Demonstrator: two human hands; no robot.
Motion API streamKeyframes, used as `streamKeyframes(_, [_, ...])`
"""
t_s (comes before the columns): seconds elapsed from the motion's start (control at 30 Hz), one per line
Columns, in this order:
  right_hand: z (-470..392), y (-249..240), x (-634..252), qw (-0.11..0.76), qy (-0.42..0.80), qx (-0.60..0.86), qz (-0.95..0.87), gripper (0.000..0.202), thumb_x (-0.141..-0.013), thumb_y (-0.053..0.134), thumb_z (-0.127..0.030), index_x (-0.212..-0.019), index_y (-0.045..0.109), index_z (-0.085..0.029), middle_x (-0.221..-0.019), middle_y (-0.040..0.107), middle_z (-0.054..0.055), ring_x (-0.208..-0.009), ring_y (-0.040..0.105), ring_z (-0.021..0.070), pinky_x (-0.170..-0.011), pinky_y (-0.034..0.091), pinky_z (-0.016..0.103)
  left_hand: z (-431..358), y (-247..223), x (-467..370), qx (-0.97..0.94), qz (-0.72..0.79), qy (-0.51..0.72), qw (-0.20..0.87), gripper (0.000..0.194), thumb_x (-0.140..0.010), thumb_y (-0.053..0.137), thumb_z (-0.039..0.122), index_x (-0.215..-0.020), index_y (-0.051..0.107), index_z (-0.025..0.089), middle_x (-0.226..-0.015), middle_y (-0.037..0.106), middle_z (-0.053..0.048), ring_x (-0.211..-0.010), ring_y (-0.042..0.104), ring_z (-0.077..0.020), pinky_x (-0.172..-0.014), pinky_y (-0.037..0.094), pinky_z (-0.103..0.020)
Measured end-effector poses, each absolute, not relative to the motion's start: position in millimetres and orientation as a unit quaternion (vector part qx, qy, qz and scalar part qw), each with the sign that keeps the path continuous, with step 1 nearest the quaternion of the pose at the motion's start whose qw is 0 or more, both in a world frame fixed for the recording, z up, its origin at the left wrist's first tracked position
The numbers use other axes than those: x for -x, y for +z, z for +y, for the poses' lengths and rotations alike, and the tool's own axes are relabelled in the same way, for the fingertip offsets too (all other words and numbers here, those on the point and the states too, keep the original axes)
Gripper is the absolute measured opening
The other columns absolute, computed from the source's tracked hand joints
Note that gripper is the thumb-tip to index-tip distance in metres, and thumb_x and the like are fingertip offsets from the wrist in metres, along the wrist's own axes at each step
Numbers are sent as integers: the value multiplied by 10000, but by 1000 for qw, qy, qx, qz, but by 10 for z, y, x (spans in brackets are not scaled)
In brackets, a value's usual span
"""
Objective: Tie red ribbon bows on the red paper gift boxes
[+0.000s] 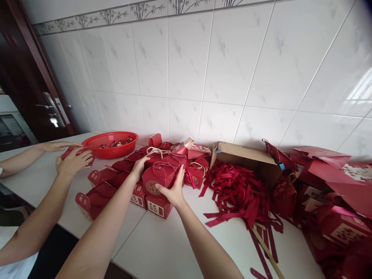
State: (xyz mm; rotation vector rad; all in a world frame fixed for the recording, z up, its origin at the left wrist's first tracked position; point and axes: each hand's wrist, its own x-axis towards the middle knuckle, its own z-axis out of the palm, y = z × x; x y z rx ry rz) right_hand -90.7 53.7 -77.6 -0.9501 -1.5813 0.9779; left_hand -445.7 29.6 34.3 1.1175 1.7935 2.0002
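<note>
A red gift box (154,176) with a twisted red cord handle and a round gold emblem is between my two hands. It sits over another red box (159,206) with a pale printed label. My right hand (174,190) grips its right side, thumb on the front and fingers up along the edge. At the upper left of the box is my left hand (140,168), its fingers closed against that side and partly hidden. Behind them, more red boxes stand packed together, one with a beige rope bow (155,151).
At left, a co-worker's hands (71,161) hold another red box. A red plastic basket (123,150) with small wrapped items stands by the wall. Red ribbons (238,190) spill from a cardboard box (244,151). Red bags and boxes (340,228) pile up at right.
</note>
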Motion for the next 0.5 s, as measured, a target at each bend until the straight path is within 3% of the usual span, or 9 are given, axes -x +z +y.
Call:
streamKeyframes(0.13, [582,-784,891,505,395,382,-665,1358,-613,802,-513,-1505,-177,-208,-1590,-147,165,-1445,-185,360,-1130,126,644,254,426,4376,-367,561,727,147,661,-880,190,652,-1143,583,191,-755,667,-6,-907,615,-230,-920,482,-454])
streamKeyframes(0.23, [571,-724,839,511,371,370,-681,1368,-616,807,-503,-1495,-207,-235,-1589,-160,151,-1450,-178,352,-1130,141,641,197,533,4014,-368,554,734,138,496,-933,381,561,-1205,565,189,-1011,666,-50,-971,618,-235,-887,504,-448])
streamKeyframes(0.3, [542,-640,741,515,353,357,-694,1390,-610,816,-499,-1485,-234,-245,-1588,-167,145,-1455,-162,351,-1135,137,630,238,527,3567,-382,562,722,133,360,-921,546,403,-1194,573,170,-1188,608,-89,-1008,616,-231,-852,531,-431])
streamKeyframes(0.4, [437,-478,468,523,333,327,-713,1399,-610,826,-486,-1480,-246,-257,-1598,-110,135,-1468,-106,348,-1154,120,594,378,387,2725,-427,567,691,133,320,-906,587,353,-1142,602,137,-1145,634,-74,-983,635,-231,-835,542,-419])
streamKeyframes(0.5, [236,-349,59,527,338,296,-722,1361,-654,802,-489,-1476,-255,-252,-1605,-3,129,-1480,-14,323,-1175,128,534,381,240,2008,-465,563,672,122,302,-859,603,405,-931,707,131,-957,728,-63,-923,666,-260,-850,525,-391])
